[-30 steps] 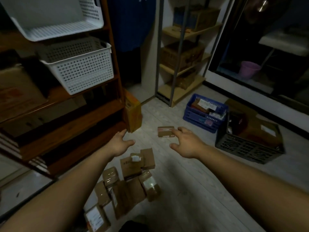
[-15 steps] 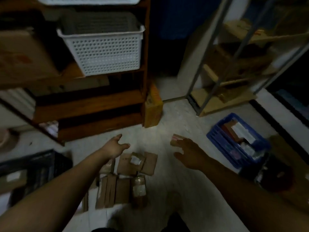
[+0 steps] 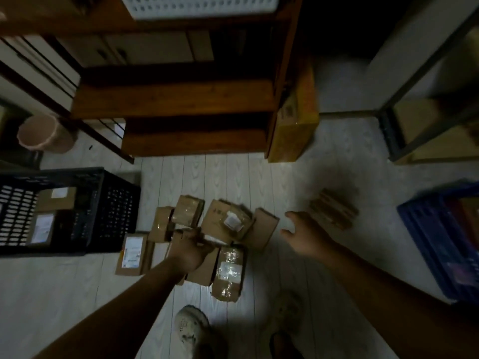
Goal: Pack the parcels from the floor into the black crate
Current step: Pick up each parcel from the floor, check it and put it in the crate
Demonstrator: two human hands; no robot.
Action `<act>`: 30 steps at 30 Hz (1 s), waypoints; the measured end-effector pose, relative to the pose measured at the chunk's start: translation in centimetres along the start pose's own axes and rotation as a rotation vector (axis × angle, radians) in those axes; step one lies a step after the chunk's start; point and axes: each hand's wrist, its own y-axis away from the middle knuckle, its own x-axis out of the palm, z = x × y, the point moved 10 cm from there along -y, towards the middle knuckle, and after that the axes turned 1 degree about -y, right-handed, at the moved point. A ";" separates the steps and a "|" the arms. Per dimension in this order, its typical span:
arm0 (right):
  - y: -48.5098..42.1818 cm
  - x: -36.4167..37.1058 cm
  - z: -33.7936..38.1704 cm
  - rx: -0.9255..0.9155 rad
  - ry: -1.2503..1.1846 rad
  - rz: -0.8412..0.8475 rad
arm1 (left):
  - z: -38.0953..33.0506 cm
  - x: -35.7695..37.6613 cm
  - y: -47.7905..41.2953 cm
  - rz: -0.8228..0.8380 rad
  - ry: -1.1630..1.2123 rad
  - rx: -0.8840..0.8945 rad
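Looking straight down at a pale plank floor (image 3: 233, 177). Heaped in the middle: small brown cardboard parcels (image 3: 225, 224), taped, several with white labels, touching and partly overlapping. Reaching over the heap with the left hand (image 3: 189, 252), fingers bent down onto the boxes; cannot tell whether gripping one or only touching, too dim and blurred. Holding the right hand (image 3: 305, 237) just right of the heap, fingers spread and released, grasping nothing, near a lone blurred brown parcel (image 3: 333, 212) lying apart. Just left of the heap, a black perforated plastic crate (image 3: 114, 211) on the floor, with labelled brown boxes (image 3: 44, 226) inside. At far right, a blue plastic crate (image 3: 440, 242). Behind, a dark wooden shelf unit (image 3: 181, 97) with a yellow cardboard box (image 3: 295, 125) beside its right post.
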 end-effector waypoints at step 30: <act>-29.8 24.0 -4.4 -0.064 -0.557 -0.119 | 17.1 10.1 -32.4 0.002 0.610 0.087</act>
